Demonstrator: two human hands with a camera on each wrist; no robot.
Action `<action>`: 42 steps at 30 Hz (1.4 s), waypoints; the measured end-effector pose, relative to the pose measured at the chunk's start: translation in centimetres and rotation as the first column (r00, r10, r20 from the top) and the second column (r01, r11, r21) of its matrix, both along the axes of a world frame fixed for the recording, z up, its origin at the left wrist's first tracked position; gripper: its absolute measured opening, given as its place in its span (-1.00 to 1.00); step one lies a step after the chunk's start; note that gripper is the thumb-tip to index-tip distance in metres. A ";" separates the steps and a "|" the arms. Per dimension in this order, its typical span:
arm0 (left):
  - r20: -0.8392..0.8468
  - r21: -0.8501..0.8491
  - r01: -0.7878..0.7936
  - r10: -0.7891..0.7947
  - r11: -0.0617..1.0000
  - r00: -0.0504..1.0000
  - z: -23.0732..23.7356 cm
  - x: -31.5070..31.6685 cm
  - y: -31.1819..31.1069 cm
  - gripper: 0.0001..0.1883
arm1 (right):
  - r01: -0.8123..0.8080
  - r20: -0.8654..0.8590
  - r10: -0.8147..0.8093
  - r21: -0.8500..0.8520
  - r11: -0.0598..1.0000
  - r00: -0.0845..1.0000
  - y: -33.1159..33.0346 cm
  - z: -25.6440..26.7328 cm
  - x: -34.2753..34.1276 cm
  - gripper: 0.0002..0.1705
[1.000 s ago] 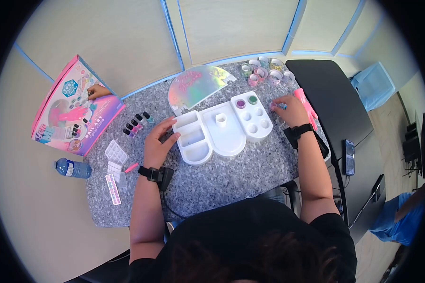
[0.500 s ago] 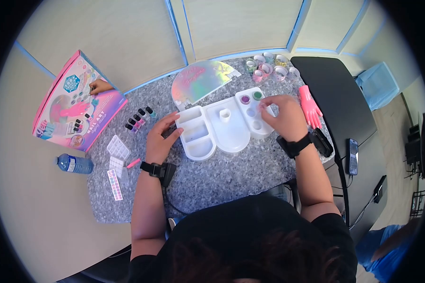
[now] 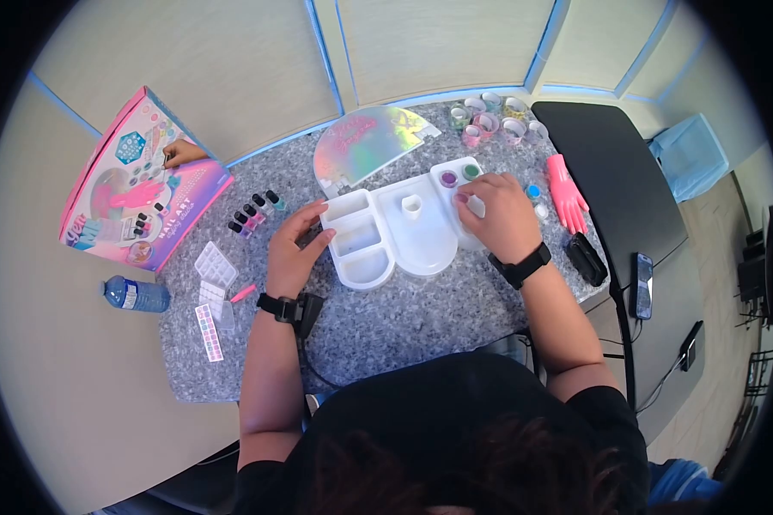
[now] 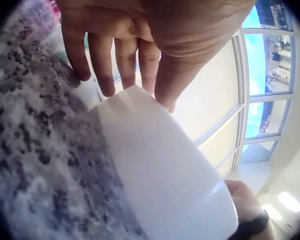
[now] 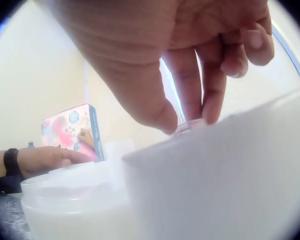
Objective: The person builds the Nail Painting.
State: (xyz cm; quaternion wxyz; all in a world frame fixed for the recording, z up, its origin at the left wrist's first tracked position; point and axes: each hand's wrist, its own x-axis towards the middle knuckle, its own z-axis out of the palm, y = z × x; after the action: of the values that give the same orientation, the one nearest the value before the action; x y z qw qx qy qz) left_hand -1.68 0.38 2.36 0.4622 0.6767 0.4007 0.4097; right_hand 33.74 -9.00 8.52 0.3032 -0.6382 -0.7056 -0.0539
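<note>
White lobed plastic tray (image 3: 429, 246): I see left hand (image 3: 292, 255) spread at left edge, right hand (image 3: 505, 220) pinching clear round pot (image 5: 191, 125).

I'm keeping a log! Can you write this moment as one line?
Right hand: pinches clear pot at white tray | Left hand: touches tray edge | Purple pot, green pot: in tray
</note>
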 end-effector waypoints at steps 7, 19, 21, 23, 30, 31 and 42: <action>-0.037 -0.139 -0.098 0.094 0.985 0.995 1.3 1.7 -1.6 -0.46 | 0.026 -0.009 -0.027 -0.061 0.998 1.000 -0.1 -0.2 -0.1 -0.81; 0.113 -0.202 -0.010 0.033 0.979 0.993 -0.3 1.2 -1.7 -0.25 | 0.497 0.203 -0.465 -0.154 0.854 0.862 -0.8 -2.3 11.3 -0.62; 0.137 -0.189 0.019 0.007 0.982 0.991 0.0 1.2 -1.8 -0.22 | 0.494 0.159 -0.468 -0.271 0.826 0.869 -0.4 -2.9 12.0 -0.61; 0.121 -0.166 0.034 -0.014 0.985 0.993 0.0 1.2 -1.5 -0.19 | 0.486 0.152 -0.462 -0.269 0.832 0.874 0.0 -2.6 11.9 -0.62; 0.089 -0.109 0.052 -0.043 0.993 0.995 -0.1 1.3 -1.6 -0.07 | 0.171 -0.221 -0.192 -0.112 0.979 0.956 -0.8 -0.2 6.0 -0.67; 0.087 -0.111 0.054 -0.044 0.992 0.995 -0.2 1.2 -1.5 -0.07 | 0.088 -0.193 -0.101 -0.074 0.993 0.976 -1.0 0.1 5.1 -0.68; 0.120 -0.110 0.055 -0.042 0.992 0.992 -0.6 1.2 -1.3 -0.13 | 0.111 -0.061 -0.114 -0.053 0.992 0.992 -0.6 0.0 3.0 -0.76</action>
State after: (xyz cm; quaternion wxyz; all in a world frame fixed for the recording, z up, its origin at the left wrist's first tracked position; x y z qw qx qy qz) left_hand -0.44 -0.89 1.79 0.5324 0.6337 0.3785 0.4143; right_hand 36.75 -9.60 8.47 0.3059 -0.6857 -0.6597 -0.0329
